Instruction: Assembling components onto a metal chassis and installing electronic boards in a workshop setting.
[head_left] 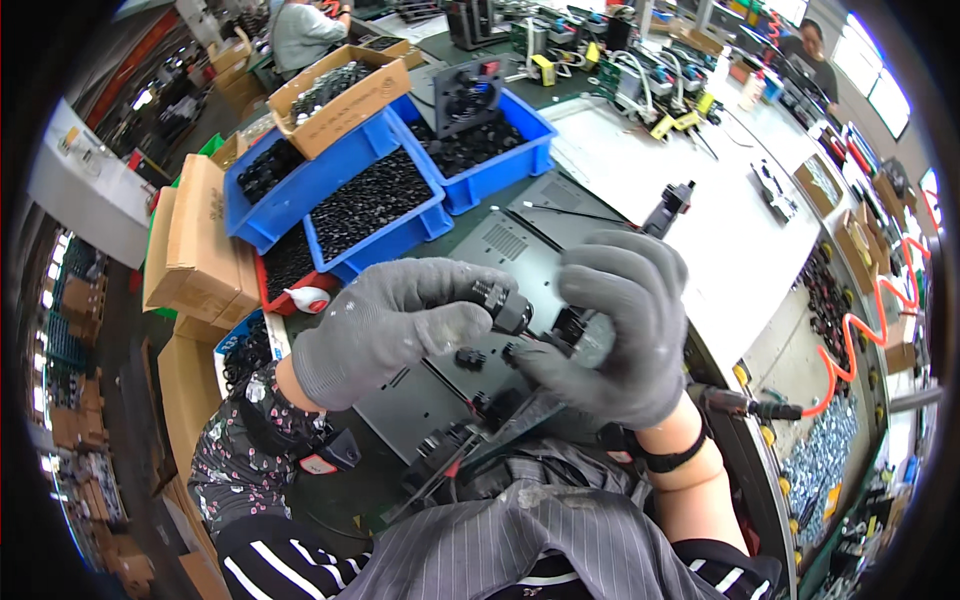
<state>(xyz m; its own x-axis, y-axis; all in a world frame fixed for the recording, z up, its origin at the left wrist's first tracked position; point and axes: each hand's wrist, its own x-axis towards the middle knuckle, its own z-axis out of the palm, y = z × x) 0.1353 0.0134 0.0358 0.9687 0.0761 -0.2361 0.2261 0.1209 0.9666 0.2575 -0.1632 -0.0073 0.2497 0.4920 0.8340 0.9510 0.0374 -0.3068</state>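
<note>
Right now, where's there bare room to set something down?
The white tabletop looks bare right of your right hand, and between the black tool and small metal fixture. Crowded: blue bins at left, loose black parts on the grey panel.

A fitting (470,357) lies on a panel (492,370) at six o'clock; bins (400,246) at eleven, a carton (355,112) atop one; worktop (715,235) at two.

Dark green bench top (470,226), centre of frame. Flat grey slotted metal panels (528,258) lie on it; small black plastic parts (470,358) on panels, below centre. Blue rectangular plastic bins (505,180) stand upper left of centre. White work surface (715,290), right of centre: black plastic device (668,208) at left edge, silver-black metal bracket (773,191) toward upper right.
</note>
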